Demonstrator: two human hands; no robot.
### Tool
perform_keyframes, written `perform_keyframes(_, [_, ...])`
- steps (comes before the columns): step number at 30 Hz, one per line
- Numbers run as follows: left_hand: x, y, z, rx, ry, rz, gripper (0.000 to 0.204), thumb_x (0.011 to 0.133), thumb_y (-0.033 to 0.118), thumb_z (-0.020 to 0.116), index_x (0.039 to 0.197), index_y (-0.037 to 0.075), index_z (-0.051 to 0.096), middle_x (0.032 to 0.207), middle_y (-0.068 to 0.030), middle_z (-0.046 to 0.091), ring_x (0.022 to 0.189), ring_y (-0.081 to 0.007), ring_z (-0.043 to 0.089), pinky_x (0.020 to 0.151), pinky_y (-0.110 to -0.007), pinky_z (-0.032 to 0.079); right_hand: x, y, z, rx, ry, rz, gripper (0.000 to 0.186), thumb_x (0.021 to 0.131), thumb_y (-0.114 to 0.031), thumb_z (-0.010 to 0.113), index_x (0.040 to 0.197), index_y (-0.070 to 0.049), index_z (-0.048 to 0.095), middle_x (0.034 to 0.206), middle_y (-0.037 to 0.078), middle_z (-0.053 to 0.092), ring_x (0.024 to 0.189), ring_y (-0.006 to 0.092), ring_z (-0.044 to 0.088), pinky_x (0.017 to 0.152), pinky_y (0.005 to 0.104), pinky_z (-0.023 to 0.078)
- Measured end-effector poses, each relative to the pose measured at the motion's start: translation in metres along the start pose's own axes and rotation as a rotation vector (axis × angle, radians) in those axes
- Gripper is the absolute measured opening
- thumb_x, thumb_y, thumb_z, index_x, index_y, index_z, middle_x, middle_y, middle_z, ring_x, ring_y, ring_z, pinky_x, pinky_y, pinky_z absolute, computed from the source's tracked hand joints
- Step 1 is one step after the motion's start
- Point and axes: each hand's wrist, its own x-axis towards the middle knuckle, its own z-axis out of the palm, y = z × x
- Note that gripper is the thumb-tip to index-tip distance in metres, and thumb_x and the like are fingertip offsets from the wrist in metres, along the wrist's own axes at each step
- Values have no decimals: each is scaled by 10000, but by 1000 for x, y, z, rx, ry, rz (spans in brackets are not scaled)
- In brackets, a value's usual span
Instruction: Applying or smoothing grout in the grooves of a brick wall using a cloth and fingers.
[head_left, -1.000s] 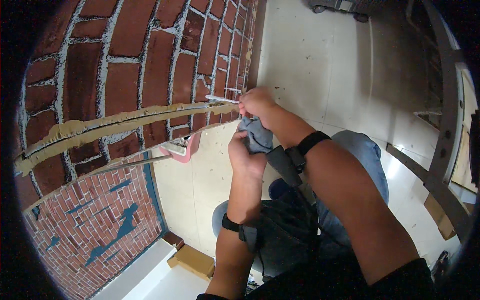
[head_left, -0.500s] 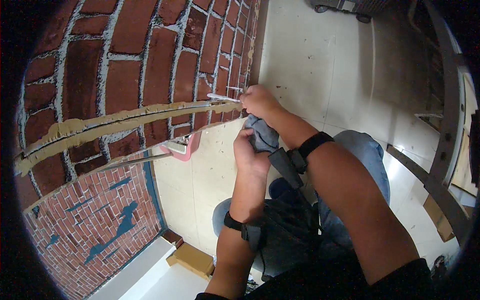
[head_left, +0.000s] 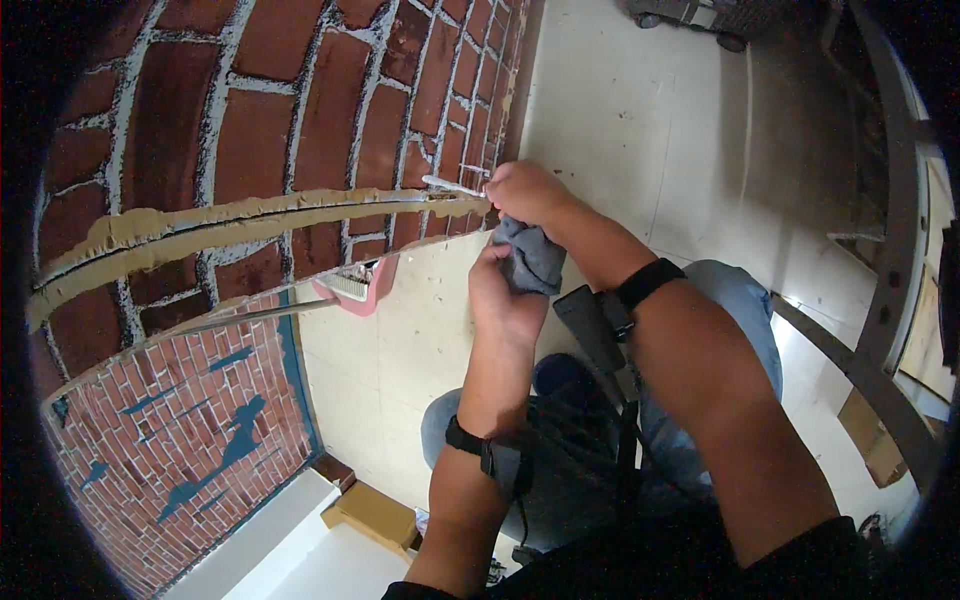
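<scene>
In the head view, with the left hand [head_left: 510, 312] taken as the centre of the dial, its fingers and thumb are wrapped around a crumpled grey cloth [head_left: 535, 262], which sits just above the palm toward 1 o'clock. The right hand [head_left: 528, 190] is at 12 o'clock, beyond the cloth and near its upper end, with its fingers curled in at the edge of a large brick-patterned panel [head_left: 265, 130] that spreads from 9 to 12 o'clock. At 11 o'clock a thin white strip [head_left: 452, 185] runs across the panel to the right fingertips; it is too small here to be sure whether it is a tool or a mark, so I cannot tell if the right hand grasps anything.

A tan, ragged-edged band [head_left: 245, 218] with a dark line along its middle crosses the panel between 9 and 10 o'clock, its near end just beside the right fingers. At 9 o'clock a pink-rimmed dustpan [head_left: 372, 297] lies on the pale tiled floor [head_left: 610, 120], a metal pole [head_left: 260, 316] reaching left from it. A second brick-patterned panel [head_left: 170, 440] with blue-grey patches stands at 8 o'clock, and a cardboard box [head_left: 375, 512] at 7. A dark wheeled object [head_left: 690, 14] is at 1 o'clock. Both forearms wear black straps.
</scene>
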Motion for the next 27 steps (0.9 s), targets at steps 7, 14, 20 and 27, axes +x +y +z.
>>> perform_keyframes(7, [2, 1, -4, 5, -118, 37, 405, 779, 160, 415, 1150, 27, 508, 1119, -152, 582, 1044, -314, 555, 939, -450, 410, 7, -1, -8, -456, -116, -201, 249, 775, -171, 500, 774, 15, 665, 856, 233, 640, 738, 359, 646, 718, 448, 514])
perform_keyframes(14, [-2, 4, -10, 5, -148, 37, 472, 759, 141, 369, 1212, 73, 482, 1183, -104, 552, 1106, -273, 534, 967, -426, 401, 3, -1, 2, 257, -117, 284, 293, 837, -304, 496, 729, -49, 593, 652, 36, 580, 584, 151, 546, 500, 313, 400])
perform_keyframes(20, [-8, 2, 0, 5, -128, 19, 462, 763, 125, 365, 1207, 75, 484, 1182, -104, 552, 1105, -278, 534, 973, -432, 398, 3, 14, 3, -3, -74, -87, 287, 891, -263, 457, 789, -30, 591, 701, 49, 596, 644, 155, 556, 584, 320, 437])
perform_keyframes(27, [1, 0, -10, 5, -106, 81, 424, 756, 158, 443, 1156, 28, 500, 1119, -153, 574, 1033, -328, 555, 891, -473, 415, -17, -3, -4, -155, 29, -223, 301, 854, -287, 485, 807, -11, 594, 735, 132, 600, 704, 256, 574, 659, 368, 440])
